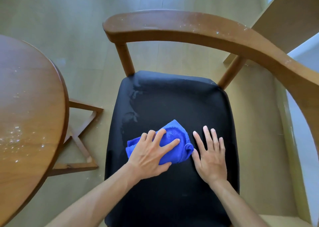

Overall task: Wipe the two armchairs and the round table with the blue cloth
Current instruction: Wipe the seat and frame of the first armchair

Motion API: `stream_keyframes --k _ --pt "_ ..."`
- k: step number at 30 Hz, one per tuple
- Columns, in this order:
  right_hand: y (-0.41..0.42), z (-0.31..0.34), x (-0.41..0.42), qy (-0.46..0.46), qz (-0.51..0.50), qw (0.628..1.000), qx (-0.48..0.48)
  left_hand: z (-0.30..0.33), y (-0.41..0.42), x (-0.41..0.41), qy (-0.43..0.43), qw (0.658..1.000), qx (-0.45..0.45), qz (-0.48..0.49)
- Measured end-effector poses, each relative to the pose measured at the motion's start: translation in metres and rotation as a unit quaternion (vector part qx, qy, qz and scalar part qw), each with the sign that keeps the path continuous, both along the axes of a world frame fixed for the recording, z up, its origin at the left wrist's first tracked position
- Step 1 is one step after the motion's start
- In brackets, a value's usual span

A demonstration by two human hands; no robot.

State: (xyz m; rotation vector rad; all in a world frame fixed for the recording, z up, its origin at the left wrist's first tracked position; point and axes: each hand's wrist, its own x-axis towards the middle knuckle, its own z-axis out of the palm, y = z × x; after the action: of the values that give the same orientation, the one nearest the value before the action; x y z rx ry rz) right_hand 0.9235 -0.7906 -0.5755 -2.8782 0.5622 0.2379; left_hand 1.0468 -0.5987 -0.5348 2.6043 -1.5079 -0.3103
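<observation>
A: Where is the blue cloth (174, 140)?

B: Bunched on the black seat (172, 106) of the armchair (181, 30), a little toward seven o'clock from the seat's middle; the left hand (151, 154) lies on top of it, fingers (170, 144) spread wide and straight, pressing it flat rather than gripping.

A: And the other hand?

B: The right hand (209, 154) rests palm-down on the bare seat at three o'clock from the cloth; its fingers are straight and slightly fanned, holding nothing; the thumb side touches the cloth's rolled edge.

A: How does the seat look?

B: Pale smeary marks sit toward ten and eleven o'clock from the cloth, near the seat's left edge; the rest reads dark and even.

A: The frame of the chair?

B: The curved wooden backrest arcs from twelve o'clock round to three; whitish specks dot its top surface.

A: Anything beside it?

B: The round desk (29, 97) stands at nine o'clock from the chair, apart from it; white flecks scatter over its wooden top; its crossed base (82, 137) shows on the floor (69, 19) between the two.
</observation>
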Motion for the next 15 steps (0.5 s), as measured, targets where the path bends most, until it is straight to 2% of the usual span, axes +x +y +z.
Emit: stream_keyframes --k 3,7,11,15 --pt "-0.001 -0.006 0.0 -0.011 0.005 1.0 -0.02 -0.009 -0.003 -0.005 0.019 1.0 -0.01 0.02" --pt "-0.001 -0.011 -0.001 -0.024 0.013 0.999 -0.038 -0.013 -0.01 -0.013 0.001 1.0 -0.026 0.002" --pt "-0.001 -0.013 -0.002 -0.034 0.009 0.998 -0.045 -0.013 -0.025 -0.022 -0.011 0.997 -0.063 0.034" --pt "-0.001 -0.012 -0.002 -0.049 0.004 0.998 -0.04 -0.004 -0.054 0.016 -0.025 0.985 -0.08 0.153"
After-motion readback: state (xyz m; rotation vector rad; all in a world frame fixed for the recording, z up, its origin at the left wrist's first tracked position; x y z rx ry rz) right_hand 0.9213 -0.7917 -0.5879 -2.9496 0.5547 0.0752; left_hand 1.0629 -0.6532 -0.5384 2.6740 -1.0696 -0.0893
